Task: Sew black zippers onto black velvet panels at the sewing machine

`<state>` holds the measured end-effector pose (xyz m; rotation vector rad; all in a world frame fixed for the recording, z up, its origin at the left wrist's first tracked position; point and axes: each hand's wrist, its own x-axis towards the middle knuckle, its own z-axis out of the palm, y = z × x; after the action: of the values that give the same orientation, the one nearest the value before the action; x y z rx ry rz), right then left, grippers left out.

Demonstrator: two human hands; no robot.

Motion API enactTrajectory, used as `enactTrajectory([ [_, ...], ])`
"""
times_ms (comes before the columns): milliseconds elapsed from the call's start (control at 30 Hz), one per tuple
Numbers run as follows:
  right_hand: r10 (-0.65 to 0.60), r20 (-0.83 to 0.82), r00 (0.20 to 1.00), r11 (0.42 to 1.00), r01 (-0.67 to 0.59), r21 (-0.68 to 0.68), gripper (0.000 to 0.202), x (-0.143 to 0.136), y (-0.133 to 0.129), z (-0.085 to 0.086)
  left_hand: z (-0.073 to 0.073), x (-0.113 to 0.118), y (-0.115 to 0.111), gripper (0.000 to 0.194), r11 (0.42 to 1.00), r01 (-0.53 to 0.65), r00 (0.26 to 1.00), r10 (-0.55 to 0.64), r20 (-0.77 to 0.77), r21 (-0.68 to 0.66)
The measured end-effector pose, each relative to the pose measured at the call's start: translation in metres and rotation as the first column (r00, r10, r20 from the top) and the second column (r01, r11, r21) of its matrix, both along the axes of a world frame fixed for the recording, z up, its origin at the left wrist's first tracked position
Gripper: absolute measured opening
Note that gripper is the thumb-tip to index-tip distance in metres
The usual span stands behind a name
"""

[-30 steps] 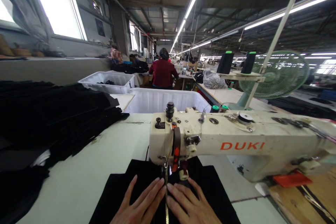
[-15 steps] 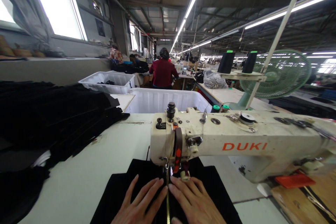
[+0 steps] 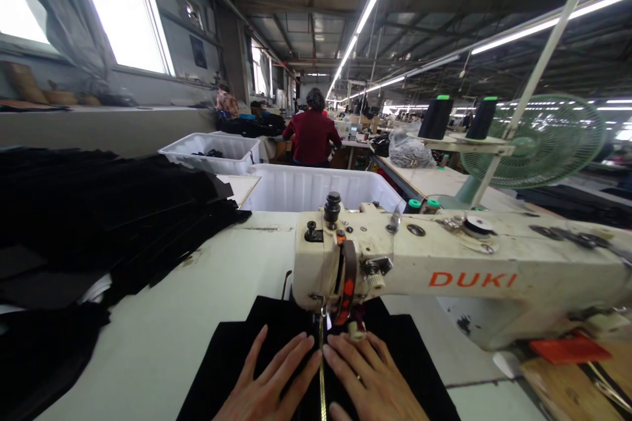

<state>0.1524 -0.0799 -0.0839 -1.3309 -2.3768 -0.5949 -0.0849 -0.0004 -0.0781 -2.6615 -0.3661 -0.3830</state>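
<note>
Centrally, a piece of black cloth (image 3: 281, 319) lies flat on the pale table (image 3: 162, 329), its far part under the head of the sewing machine (image 3: 419, 263). A narrow gold strip (image 3: 322, 381) runs along the middle of the cloth; its long axis points straight away from the person, from the lower border of the view to the needle area. The cloth narrows in steps toward its far edge — a notched outline — while its near edge lies out of view, so its full length cannot be told.

The left hand (image 3: 274, 378) rests palm down on the cloth to the left of the strip, fingers extended and fanned, gripping nothing. The right hand (image 3: 372, 378) mirrors it on the other side, fingers likewise straight and spread, their tips near the machine's foot.

Materials: the cloth is matt and dark; the strip is shiny, with a fine, metallic-looking texture. The machine body is cream-coloured, smooth and scuffed — a long horizontal arm, lettered in orange. At left, a heap of black pieces (image 3: 99, 217) shows ragged, layered edges. Beyond the table stands a white plastic bin (image 3: 320, 187) with ribbed walls; at right are tapering black thread cones (image 3: 436, 118) and a round green fan (image 3: 538, 141).
</note>
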Motion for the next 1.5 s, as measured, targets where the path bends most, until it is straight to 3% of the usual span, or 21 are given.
enactTrajectory([
  [167,0.001,0.01,1.0,1.0,-0.001,-0.003,0.044,-0.002,0.002,0.002,-0.001,0.002,0.003,0.053,0.999,0.045,0.999,-0.044,0.03,-0.015],
  [400,-0.037,-0.064,0.997,0.991,0.029,-0.128,0.051,-0.002,0.006,0.015,0.004,0.003,0.003,0.065,0.993,-0.008,1.0,0.011,0.025,-0.114],
  [700,-0.064,-0.071,0.995,0.986,0.053,-0.155,0.05,-0.001,0.008,0.01,0.014,0.004,0.0,0.069,0.984,-0.021,1.0,0.022,0.006,-0.175],
  [833,-0.041,-0.043,0.998,0.992,0.035,-0.125,0.05,0.0,0.011,0.008,0.011,0.003,0.003,0.073,0.976,-0.019,0.999,0.027,0.035,-0.218],
  [967,-0.026,-0.028,0.999,0.995,0.023,-0.099,0.051,0.002,0.012,0.007,0.01,0.003,0.001,0.073,0.953,-0.026,0.998,0.044,0.053,-0.303],
  [1100,-0.018,-0.056,0.998,0.994,0.012,-0.111,0.053,0.005,0.009,0.009,0.018,0.006,-0.006,0.081,0.922,-0.07,0.992,0.105,0.071,-0.38],
  [1300,-0.094,-0.139,0.986,0.966,0.057,-0.253,0.047,-0.002,0.004,0.021,0.026,0.006,-0.004,0.082,0.844,-0.098,0.993,0.118,0.004,-0.528],
  [1433,-0.153,-0.222,0.963,0.92,0.057,-0.388,0.039,-0.013,-0.019,0.033,0.029,-0.001,-0.031,0.062,0.862,-0.129,0.991,0.136,-0.022,-0.489],
  [1500,-0.162,-0.299,0.941,0.899,0.016,-0.438,0.037,-0.019,-0.042,0.038,0.028,-0.008,-0.057,0.07,0.884,-0.083,0.996,0.093,-0.001,-0.459],
])
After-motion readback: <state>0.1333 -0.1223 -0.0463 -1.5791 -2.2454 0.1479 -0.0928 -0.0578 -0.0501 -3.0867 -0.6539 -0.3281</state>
